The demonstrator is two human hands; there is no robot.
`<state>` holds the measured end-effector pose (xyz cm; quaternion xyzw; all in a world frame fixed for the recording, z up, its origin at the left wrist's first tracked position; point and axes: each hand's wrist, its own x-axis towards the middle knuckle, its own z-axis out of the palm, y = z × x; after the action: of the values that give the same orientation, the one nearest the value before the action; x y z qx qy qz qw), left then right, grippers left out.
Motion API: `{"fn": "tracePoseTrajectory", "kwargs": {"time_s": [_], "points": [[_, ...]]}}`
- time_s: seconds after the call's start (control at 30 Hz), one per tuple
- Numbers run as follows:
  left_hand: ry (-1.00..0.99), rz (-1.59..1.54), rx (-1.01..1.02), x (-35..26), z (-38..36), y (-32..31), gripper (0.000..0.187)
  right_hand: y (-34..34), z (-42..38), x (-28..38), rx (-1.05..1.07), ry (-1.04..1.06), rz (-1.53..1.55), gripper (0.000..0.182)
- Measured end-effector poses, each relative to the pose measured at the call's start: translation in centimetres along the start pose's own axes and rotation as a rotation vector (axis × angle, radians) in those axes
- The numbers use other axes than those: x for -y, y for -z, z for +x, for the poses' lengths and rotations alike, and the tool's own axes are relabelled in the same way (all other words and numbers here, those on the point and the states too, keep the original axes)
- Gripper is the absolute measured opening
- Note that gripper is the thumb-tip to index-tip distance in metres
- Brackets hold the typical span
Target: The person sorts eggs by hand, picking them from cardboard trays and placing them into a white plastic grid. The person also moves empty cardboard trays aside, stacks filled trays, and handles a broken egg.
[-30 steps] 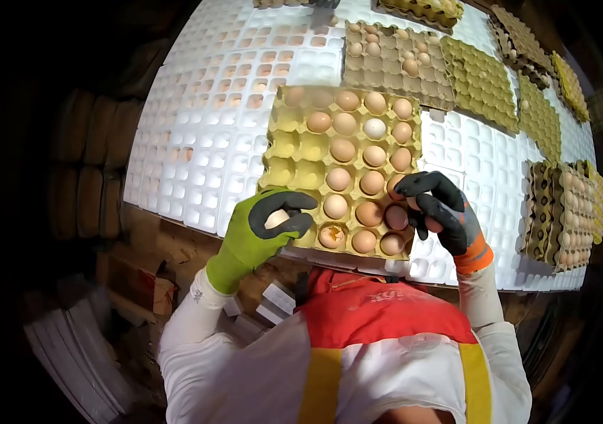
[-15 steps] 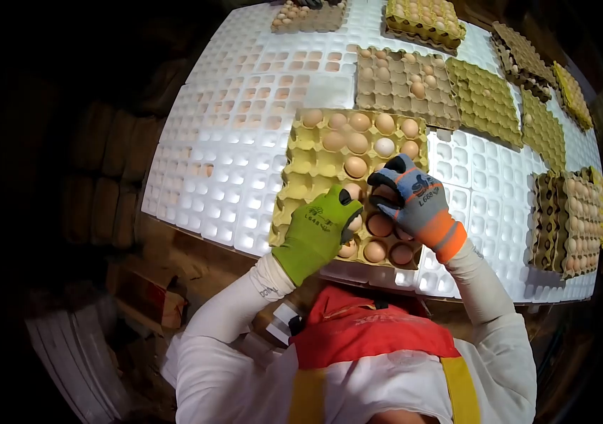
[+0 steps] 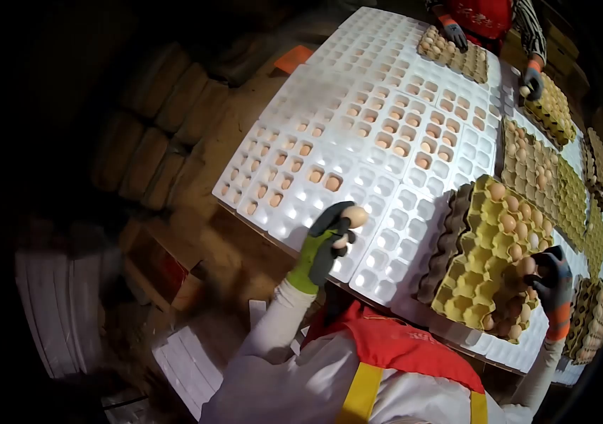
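My left hand [image 3: 322,244], in a green glove with dark palm and fingers, is closed around eggs [image 3: 355,215] above the front of the white foam trays [image 3: 379,244]. At least two eggs show between its fingers. My right hand [image 3: 554,275], in a grey and orange glove, has its fingertips closed on an egg [image 3: 526,266] at the right side of a yellow egg tray [image 3: 457,290]. That tray lies on a stack of grey-brown trays [image 3: 444,247]. Eggs sit in its far rows and near right corner, while many left cups hold none.
Eggs sit in many foam pockets further left. More egg trays [image 3: 573,198] and a stack with eggs [image 3: 591,318] stand to the right. Across the table, a co-worker's gloved hands [image 3: 453,34] are over a tray and an egg. A cardboard box [image 3: 160,261] is below left.
The view has swung left. My left hand has left the yellow tray with eggs and moved over the foam trays. My right hand stays at the yellow tray.
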<state>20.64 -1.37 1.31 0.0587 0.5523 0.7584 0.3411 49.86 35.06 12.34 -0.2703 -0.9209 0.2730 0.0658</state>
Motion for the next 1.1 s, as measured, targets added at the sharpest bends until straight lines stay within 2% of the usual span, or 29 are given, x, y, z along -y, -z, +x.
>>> {"fn": "tracePoseTrajectory", "kwargs": {"time_s": [0.03,0.07,0.1,0.13,0.17,0.23,0.27,0.3,0.37,0.47,0.57,0.63,0.7,0.73,0.83,0.87,0.97,1.03,1.1], "points": [[0.005,-0.003,-0.088,0.3,0.7,4.3,0.036,0.2,-0.3,1.1,-0.134,-0.022,0.261,0.04],[0.003,0.017,-0.156,-1.0,0.9,7.4,0.036,0.7,0.1,4.4,-0.023,-0.083,0.387,0.045],[-0.037,0.196,-0.213,-1.0,1.6,10.8,0.035,-1.1,-0.5,6.5,-0.075,-0.205,0.529,0.055],[-0.025,0.232,-0.278,-1.8,2.5,12.8,0.037,-3.4,-0.4,8.6,-0.054,-0.272,0.683,0.053],[0.015,0.281,-0.258,-1.6,4.4,15.5,0.04,-7.1,0.2,10.6,0.044,-0.293,0.903,0.052],[-0.104,0.429,-0.183,-0.7,9.2,16.5,0.04,-15.5,2.6,14.1,0.256,-0.362,1.365,0.048],[-0.327,0.56,-0.095,0.8,12.5,17.1,0.045,-19.6,4.4,15.7,0.337,-0.408,1.56,0.047],[-0.585,0.932,-0.1,-0.2,14.7,15.7,0.046,-22.9,6.6,17.5,0.364,-0.503,1.651,0.041],[-0.61,1.234,-0.109,-0.5,19.0,14.1,0.043,-28.4,10.2,18.8,0.339,-0.675,1.758,0.041],[-0.459,1.34,-0.054,-0.6,22.3,13.2,0.04,-31.9,14.9,19.8,0.191,-0.603,1.424,0.04],[-0.505,1.028,-0.102,1.0,24.8,13.7,0.039,-34.7,20.0,20.1,0.091,-0.496,1.012,0.043],[-0.57,0.989,-0.051,1.0,26.2,13.0,0.041,-39.0,22.9,18.6,-0.192,-0.064,0.397,0.041],[-0.648,0.985,0.015,0.4,27.8,11.4,0.043,-37.6,22.9,19.8,0.019,-0.298,0.846,0.042],[-0.784,1.147,0.062,0.4,28.9,11.0,0.045,-36.5,22.7,20.6,0.122,-0.419,1.066,0.043],[-0.827,1.436,0.181,1.6,30.8,10.6,0.043,-34.0,20.4,20.3,0.219,-0.231,1.498,0.054],[-0.821,1.294,0.148,1.7,30.6,10.8,0.044,-33.5,19.8,20.1,0.219,-0.048,1.294,0.064],[-0.841,1.053,0.078,0.1,27.1,11.1,0.038,-32.9,18.8,20.6,0.187,-0.086,1.514,0.067],[-0.76,0.962,0.099,-0.5,24.1,11.4,0.034,-34.0,18.6,19.6,0.173,-0.119,1.512,0.065],[-0.486,0.668,0.195,-0.4,21.9,11.9,0.037,-33.1,18.2,21.5,0.049,-0.038,1.195,0.063]]}}
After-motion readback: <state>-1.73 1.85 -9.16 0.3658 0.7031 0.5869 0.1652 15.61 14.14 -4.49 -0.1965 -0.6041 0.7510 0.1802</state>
